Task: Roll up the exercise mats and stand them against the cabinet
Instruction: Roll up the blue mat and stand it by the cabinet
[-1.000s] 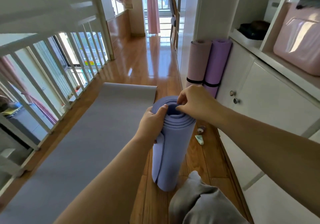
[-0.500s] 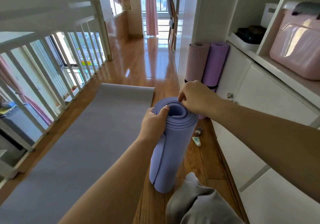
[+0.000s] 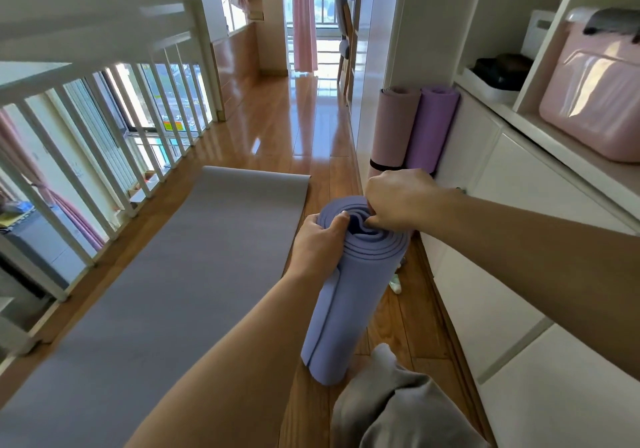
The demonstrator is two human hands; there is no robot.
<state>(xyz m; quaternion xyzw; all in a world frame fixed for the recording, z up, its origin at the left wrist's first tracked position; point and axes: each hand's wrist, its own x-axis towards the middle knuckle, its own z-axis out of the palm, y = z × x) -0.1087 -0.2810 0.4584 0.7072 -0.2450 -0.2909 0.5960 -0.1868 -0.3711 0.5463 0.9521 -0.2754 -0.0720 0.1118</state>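
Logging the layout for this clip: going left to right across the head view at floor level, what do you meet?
White railing → unrolled grey mat → rolled blue mat, held upright → white cabinet.

I count three rolled mats: blue mat (image 3: 349, 309), pink mat (image 3: 393, 125), purple mat (image 3: 433, 129); one flat grey mat (image 3: 173, 291); two hands: left hand (image 3: 318, 243), right hand (image 3: 398, 198).

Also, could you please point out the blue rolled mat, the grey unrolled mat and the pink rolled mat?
blue rolled mat (image 3: 349, 309), head view, outer wrap at mid-height.
grey unrolled mat (image 3: 166, 274), head view, middle of its flat surface.
pink rolled mat (image 3: 394, 125), head view, upper half of its side.
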